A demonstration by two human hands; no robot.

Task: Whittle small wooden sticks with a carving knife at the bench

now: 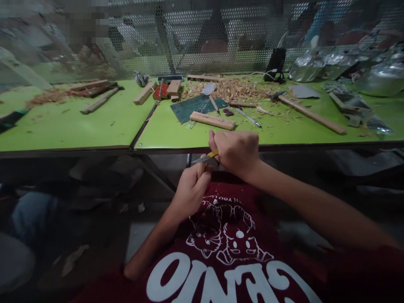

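Note:
In front of my chest, just off the table's near edge, my left hand (193, 185) is closed around a small piece of wood (201, 168), whose upper end sticks out above the thumb. My right hand (238, 149) grips a knife (213, 154) by its yellow handle in a fist. The knife's blade points left and lies across the top of the wood, touching it as far as I can see. Most of the handle is hidden inside my right fist, and the lower part of the wood is covered by my left fingers.
On the green table (164, 136) lie a wooden block (213, 120), a dark green mat (189, 108), a pen-like cutter (249, 118), a hammer (311, 112) and a heap of shavings (240, 90). A perforated metal screen (202, 38) stands behind. Wrapped silvery objects (383, 78) sit at the right.

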